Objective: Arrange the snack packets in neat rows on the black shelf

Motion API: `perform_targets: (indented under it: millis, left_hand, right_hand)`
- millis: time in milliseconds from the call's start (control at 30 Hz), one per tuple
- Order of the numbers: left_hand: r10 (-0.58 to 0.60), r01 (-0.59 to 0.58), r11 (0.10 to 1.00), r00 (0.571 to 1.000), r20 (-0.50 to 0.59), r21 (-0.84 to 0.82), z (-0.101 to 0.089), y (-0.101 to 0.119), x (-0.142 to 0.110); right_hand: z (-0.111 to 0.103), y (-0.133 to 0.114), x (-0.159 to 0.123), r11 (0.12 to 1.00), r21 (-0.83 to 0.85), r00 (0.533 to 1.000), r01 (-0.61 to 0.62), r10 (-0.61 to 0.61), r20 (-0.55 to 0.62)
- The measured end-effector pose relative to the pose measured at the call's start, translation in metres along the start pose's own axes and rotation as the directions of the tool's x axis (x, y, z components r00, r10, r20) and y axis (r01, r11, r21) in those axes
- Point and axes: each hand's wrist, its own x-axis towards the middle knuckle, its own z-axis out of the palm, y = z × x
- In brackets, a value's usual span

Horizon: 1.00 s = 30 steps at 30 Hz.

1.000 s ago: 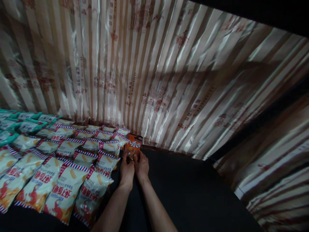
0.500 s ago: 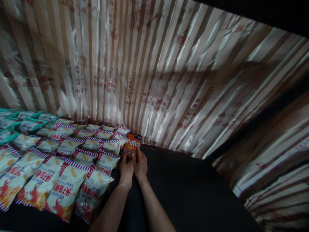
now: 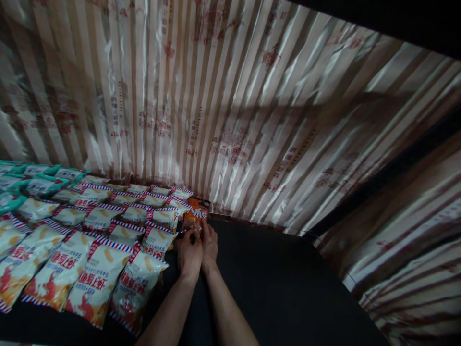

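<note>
An orange and black snack bag [image 3: 196,210] with large white lettering lies at the back of the black surface, at the right end of the back rows. My left hand [image 3: 190,251] is at its lower edge, thumb and fingers curled together there. Beside it, my right hand [image 3: 209,244] has its fingers against the bag's lower right part. The two hands touch side by side and partly hide the bag's bottom. Left of my left hand lies a white shrimp snack bag [image 3: 158,240] with striped red and blue ends.
Rows of white snack bags [image 3: 96,283] fill the left side, overlapping one another. Teal bags [image 3: 45,185] lie at the far left. The black surface [image 3: 273,283] extends to the right. A wrinkled, striped foil sheet [image 3: 230,110] hangs behind, and a dark post [image 3: 382,178] slants at the right.
Both hands have drawn slightly down toward me along the orange bag, so more of its lower part shows. The bag has stayed nearly in place; the view shifted a little.
</note>
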Motion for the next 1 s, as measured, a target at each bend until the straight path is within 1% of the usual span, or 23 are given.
perform_targets:
  millis: [100, 167, 233, 300, 467, 600, 700, 867, 1000]
  left_hand:
    - [0.084, -0.083, 0.995, 0.996, -0.028, 0.056, -0.003, 0.009, -0.006]
    - [0.139, -0.140, 0.988, 0.990, 0.012, 0.060, -0.004, 0.013, -0.007]
    - [0.149, -0.153, 0.987, 0.986, 0.078, 0.057, -0.004, 0.013, -0.006]
    - [0.137, -0.143, 0.988, 0.985, 0.108, 0.057, -0.004, 0.012, -0.005]
    - [0.139, -0.144, 0.988, 0.987, 0.080, 0.060, -0.007, 0.011, -0.003]
    - [0.043, -0.051, 0.993, 0.996, 0.078, 0.102, -0.013, 0.014, -0.005]
    - [0.001, -0.012, 0.994, 0.995, 0.102, 0.105, -0.014, 0.016, -0.007]
    - [0.019, -0.028, 0.996, 0.995, 0.100, 0.084, -0.015, 0.019, -0.008]
    - [-0.008, -0.003, 0.993, 0.995, 0.095, 0.119, -0.015, 0.018, -0.006]
  right_hand:
    - [-0.001, 0.003, 0.000, 1.000, 0.003, 1.000, 0.006, -0.006, 0.024]
    - [0.000, 0.005, 0.000, 1.000, -0.003, 0.999, 0.028, -0.028, 0.018]
    - [0.002, 0.007, 0.000, 0.999, -0.011, 0.999, 0.050, -0.050, 0.007]
    - [0.004, 0.009, 0.000, 0.998, -0.013, 0.999, 0.053, -0.053, -0.001]
    - [0.005, 0.010, 0.002, 0.999, 0.025, 0.999, 0.033, -0.032, -0.031]
    - [0.002, 0.008, 0.004, 0.994, 0.111, 0.998, 0.013, -0.007, -0.056]
    - [0.003, 0.009, 0.003, 0.983, 0.177, 0.996, 0.039, -0.025, -0.085]
    - [0.008, 0.014, -0.003, 0.971, 0.233, 0.991, 0.046, -0.016, -0.131]
    - [0.009, 0.013, -0.006, 0.977, 0.202, 0.992, 0.067, -0.043, -0.120]
